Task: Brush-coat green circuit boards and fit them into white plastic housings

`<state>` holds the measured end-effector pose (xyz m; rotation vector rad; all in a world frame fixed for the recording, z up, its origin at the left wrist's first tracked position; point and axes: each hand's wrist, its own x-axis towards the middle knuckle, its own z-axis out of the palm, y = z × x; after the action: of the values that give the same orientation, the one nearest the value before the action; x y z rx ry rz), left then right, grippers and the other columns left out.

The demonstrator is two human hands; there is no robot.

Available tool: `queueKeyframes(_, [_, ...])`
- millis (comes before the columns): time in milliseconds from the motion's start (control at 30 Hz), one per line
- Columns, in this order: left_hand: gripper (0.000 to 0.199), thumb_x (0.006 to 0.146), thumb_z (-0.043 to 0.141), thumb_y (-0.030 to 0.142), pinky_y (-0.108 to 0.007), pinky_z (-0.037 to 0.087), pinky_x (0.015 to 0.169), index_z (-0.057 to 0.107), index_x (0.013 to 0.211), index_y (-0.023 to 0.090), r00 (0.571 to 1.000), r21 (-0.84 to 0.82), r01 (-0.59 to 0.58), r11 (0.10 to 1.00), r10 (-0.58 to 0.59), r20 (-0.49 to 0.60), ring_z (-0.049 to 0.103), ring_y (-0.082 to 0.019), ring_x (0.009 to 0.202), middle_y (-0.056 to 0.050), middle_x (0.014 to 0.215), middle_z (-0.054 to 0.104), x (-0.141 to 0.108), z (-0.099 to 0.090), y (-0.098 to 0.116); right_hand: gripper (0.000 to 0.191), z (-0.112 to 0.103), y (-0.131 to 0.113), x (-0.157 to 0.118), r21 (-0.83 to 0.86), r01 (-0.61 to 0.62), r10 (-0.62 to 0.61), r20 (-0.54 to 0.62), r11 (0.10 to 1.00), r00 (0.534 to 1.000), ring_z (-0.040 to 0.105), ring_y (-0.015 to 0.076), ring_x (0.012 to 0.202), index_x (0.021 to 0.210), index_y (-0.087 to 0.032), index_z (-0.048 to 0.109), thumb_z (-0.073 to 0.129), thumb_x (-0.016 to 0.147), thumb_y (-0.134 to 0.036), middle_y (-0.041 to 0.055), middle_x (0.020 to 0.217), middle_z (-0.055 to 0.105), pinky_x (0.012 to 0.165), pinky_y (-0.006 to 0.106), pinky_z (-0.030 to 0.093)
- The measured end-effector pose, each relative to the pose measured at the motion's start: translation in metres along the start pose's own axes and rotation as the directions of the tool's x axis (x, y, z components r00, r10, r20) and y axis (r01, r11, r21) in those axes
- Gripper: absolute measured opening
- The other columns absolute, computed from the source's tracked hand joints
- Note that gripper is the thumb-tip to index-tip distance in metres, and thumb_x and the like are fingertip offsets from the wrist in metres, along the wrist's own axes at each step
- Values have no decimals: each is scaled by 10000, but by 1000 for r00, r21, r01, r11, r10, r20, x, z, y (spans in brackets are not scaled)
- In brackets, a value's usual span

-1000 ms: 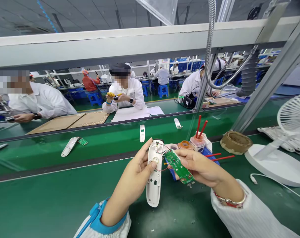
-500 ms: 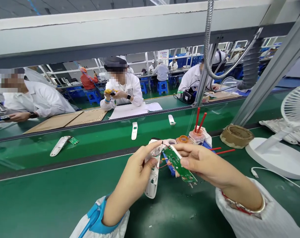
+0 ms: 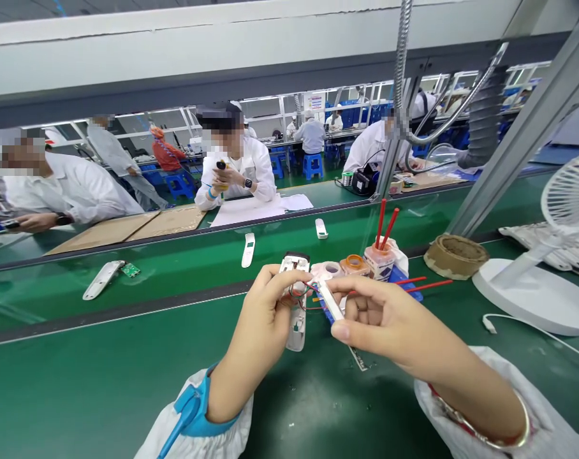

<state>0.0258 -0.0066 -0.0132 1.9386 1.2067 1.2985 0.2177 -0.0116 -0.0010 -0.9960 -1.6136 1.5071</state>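
The left hand (image 3: 265, 312) pinches a white shell (image 3: 296, 339) between thumb and fingers. The right hand (image 3: 385, 319) pinches a thin board (image 3: 331, 302), turned on its edge, just right of the shell. Thin wires (image 3: 313, 309) run between the hands. The shell is open and the board is outside it, so the work looks only part done. Past the right hand, a jar (image 3: 372, 256) has marks, and far off hangs a sign (image 3: 314, 102); both are too small to read.
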Motion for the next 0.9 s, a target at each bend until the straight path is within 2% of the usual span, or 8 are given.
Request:
queueKeyframes(133, [306, 812, 492, 70, -209, 422, 591, 612, 962, 307, 997, -201, 73, 977, -75, -3, 523, -109, 720, 0, 982, 509, -3, 1, 3, 525, 3, -4, -2, 17, 13, -13, -28, 1000, 1000, 474, 103, 562, 1142, -188, 564, 731, 693, -404, -41, 619, 460, 504, 223, 402])
queueKeyframes(233, [178, 818, 554, 151, -189, 393, 534, 596, 920, 290, 989, -309, 146, 940, -144, 29, 491, -88, 621, 16, 885, 544, -2, 0, 8, 501, 5, -4, -2, 24, 28, -27, -34, 999, 999, 459, 95, 548, 1123, -202, 579, 732, 693, -409, -43, 615, 450, 493, 217, 397])
queueKeyframes(367, [99, 789, 624, 213, -185, 406, 556, 574, 852, 271, 975, -488, 218, 845, -205, 81, 527, -106, 685, 27, 819, 547, -2, 0, 10, 487, 5, -2, -1, 28, 22, -21, -33, 999, 999, 447, 84, 536, 1105, -218, 595, 735, 686, -424, -47, 599, 457, 487, 203, 387])
queueKeyframes(500, [131, 796, 618, 200, -179, 414, 576, 524, 850, 273, 964, -608, 262, 749, -182, 192, 523, -95, 718, 36, 856, 520, -2, -2, 10, 509, 3, -2, -1, 10, 1, -1, -15, 1000, 1000, 442, 83, 526, 1121, -213, 591, 730, 688, -439, -50, 566, 455, 483, 199, 377])
queueKeyframes(567, [126, 813, 588, 183, -180, 412, 576, 517, 859, 277, 967, -554, 247, 795, -164, 195, 516, -95, 715, 33, 864, 508, -2, -3, 9, 503, 3, -4, -1, -10, 6, -6, -26, 1000, 1000, 454, 88, 525, 1119, -206, 593, 725, 693, -437, -49, 564, 449, 479, 202, 388])
queueKeyframes(667, [232, 825, 492, 81, -196, 414, 596, 557, 898, 291, 991, -286, 132, 949, -116, 70, 515, -102, 744, 15, 969, 494, -1, -2, 6, 459, 7, -6, -3, -57, 27, -31, -65, 998, 997, 498, 101, 531, 1101, -206, 600, 716, 703, -403, -38, 597, 461, 473, 211, 429])
queueKeyframes(767, [388, 790, 398, -9, -222, 425, 636, 591, 941, 291, 999, -70, 30, 997, -31, -18, 523, -126, 820, -10, 1079, 464, -1, 1, 2, 365, 14, -8, -5, -154, 87, -104, -103, 984, 989, 545, 111, 534, 1066, -224, 611, 689, 728, -336, -10, 682, 521, 470, 220, 471])
queueKeyframes(900, [398, 773, 398, -25, -228, 437, 657, 587, 926, 290, 998, -98, -11, 995, 5, -56, 526, -131, 853, -4, 1093, 457, -2, 4, 0, 314, 23, -7, -7, -310, 178, -235, -158, 934, 959, 560, 108, 522, 1039, -257, 616, 681, 733, -281, 10, 764, 573, 460, 220, 489])
